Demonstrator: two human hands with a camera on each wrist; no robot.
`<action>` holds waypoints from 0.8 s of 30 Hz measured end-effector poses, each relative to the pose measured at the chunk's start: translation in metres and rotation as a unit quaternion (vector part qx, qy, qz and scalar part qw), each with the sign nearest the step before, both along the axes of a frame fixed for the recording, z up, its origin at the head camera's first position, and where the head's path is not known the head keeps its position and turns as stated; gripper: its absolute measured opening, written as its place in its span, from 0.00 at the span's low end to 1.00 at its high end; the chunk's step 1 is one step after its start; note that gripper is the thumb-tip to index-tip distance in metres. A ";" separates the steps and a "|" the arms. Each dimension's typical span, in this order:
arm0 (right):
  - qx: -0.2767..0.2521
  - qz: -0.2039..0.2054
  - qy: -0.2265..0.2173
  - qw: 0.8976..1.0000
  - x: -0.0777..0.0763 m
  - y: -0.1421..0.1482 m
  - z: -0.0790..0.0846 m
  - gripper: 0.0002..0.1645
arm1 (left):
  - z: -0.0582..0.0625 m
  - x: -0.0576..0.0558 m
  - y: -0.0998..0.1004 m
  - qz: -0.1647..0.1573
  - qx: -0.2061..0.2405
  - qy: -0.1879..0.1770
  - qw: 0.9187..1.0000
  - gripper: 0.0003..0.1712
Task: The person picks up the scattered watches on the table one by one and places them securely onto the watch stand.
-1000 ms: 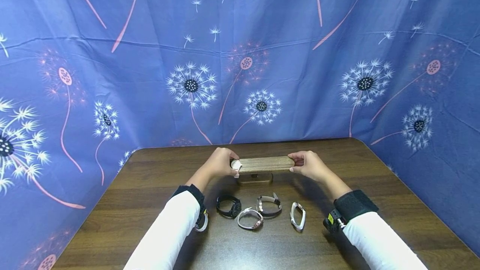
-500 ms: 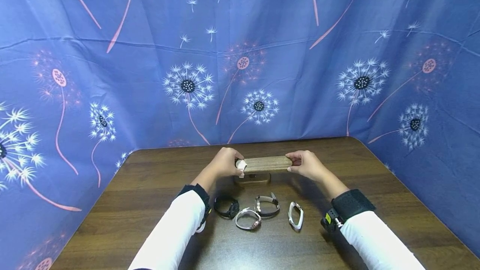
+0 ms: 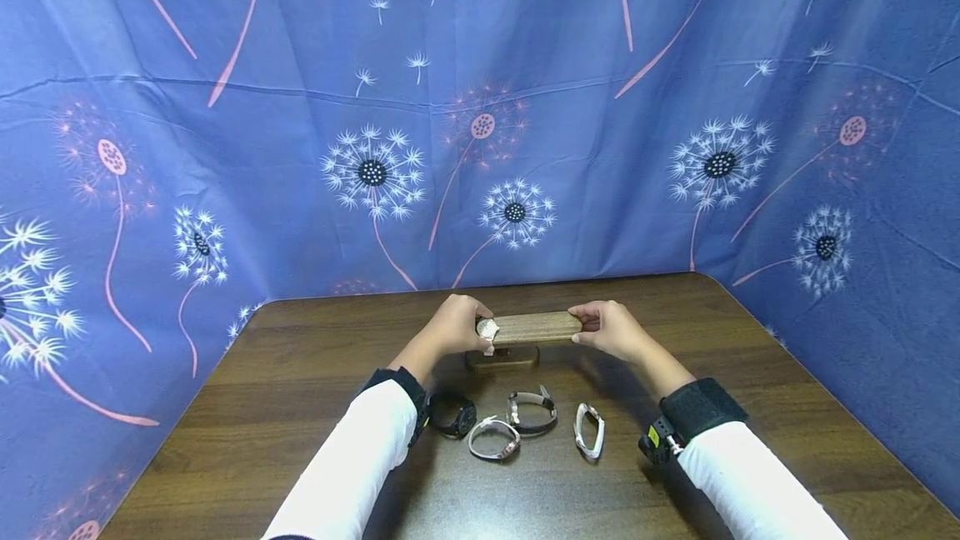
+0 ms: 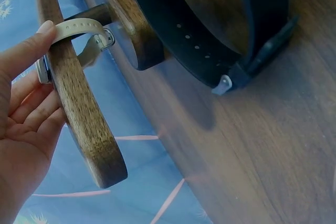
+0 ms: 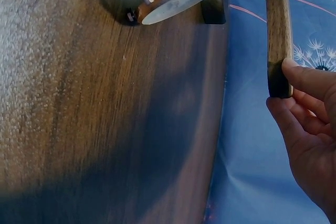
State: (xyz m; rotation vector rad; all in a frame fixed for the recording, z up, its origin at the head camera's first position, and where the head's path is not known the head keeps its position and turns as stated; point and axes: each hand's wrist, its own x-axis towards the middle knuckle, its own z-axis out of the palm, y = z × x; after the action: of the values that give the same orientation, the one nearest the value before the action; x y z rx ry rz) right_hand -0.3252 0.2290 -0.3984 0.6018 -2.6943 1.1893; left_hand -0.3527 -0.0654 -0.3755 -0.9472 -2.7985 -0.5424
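A wooden T-bar watch stand has a horizontal bar [image 3: 536, 327] raised above its rounded base [image 3: 502, 360]. A white-strapped wristwatch [image 3: 487, 329] hangs looped round the bar, left of the middle; its buckle [image 4: 109, 38] shows in the left wrist view. My left hand [image 3: 452, 325] pinches this watch, thumb on the strap [image 4: 79, 26] and fingers behind near the case. The bar's left end [image 4: 107, 166] sticks out past those fingers. At the opposite end, my right hand [image 3: 617, 330] pinches the bar tip between thumb and fingers.
Nearer me on the brown wooden table [image 3: 300, 440] lie a black watch [image 3: 452, 415], a white watch with a rose-gold case [image 3: 495, 438], a dark-strapped watch [image 3: 532, 412] and a white watch [image 3: 589, 432]. A blue dandelion-print cloth [image 3: 600, 148] hangs behind.
My left hand has slid to the right along the bar with the white-strapped watch. My right hand keeps its grip on the bar's right end. The whole view has shifted slightly.
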 end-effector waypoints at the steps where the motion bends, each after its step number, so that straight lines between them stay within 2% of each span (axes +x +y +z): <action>1: -0.001 0.001 -0.001 1.000 0.000 0.000 0.000 0.26 | 0.000 0.000 0.000 0.001 -0.001 0.000 1.000 0.27; 8: -0.004 0.004 0.007 1.000 0.000 0.000 0.000 0.26 | -0.001 -0.002 0.003 0.005 -0.008 0.011 1.000 0.28; 16: -0.006 0.006 0.006 1.000 0.001 0.000 -0.001 0.26 | -0.001 0.003 0.006 0.025 -0.010 -0.004 1.000 0.27; 24: -0.008 0.001 0.010 1.000 0.002 0.000 -0.002 0.26 | 0.000 0.004 0.006 0.025 -0.009 0.000 1.000 0.28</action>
State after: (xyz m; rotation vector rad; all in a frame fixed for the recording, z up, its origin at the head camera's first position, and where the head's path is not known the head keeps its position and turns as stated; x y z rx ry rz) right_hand -0.3229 0.2287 -0.4002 0.6101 -2.6659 1.1961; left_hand -0.3490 -0.0596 -0.3751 -0.8773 -2.8230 -0.5099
